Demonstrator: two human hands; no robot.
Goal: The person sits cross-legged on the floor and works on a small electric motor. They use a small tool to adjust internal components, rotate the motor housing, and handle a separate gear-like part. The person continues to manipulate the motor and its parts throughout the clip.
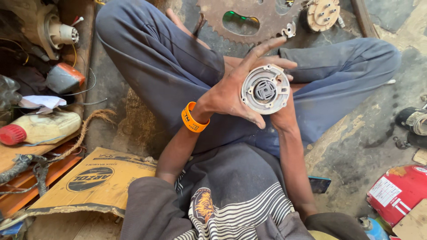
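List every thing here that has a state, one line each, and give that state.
Round grey metal housing: held up, open face showing.
Left hand: gripping the housing.
Right hand: behind the housing, supporting it.
Rusty toothed sprocket: flat on floor.
Red-capped plastic bottle: lying sideways, capped.

Two hands: the left hand [231,91] and the right hand [284,116], both cupped around one round grey metal cover [265,89] that sits against the fingers [262,46]. One orange wristband [193,118] just behind the left hand. One large rusty sprocket [262,20] on the floor beyond the fingertips, and one tan round hub [323,14] beside it. One flat cardboard box [95,182] well to the left of the fingers, one pale plastic bottle with a red cap [40,128] farther left, and one red canister [398,191] well to the right.
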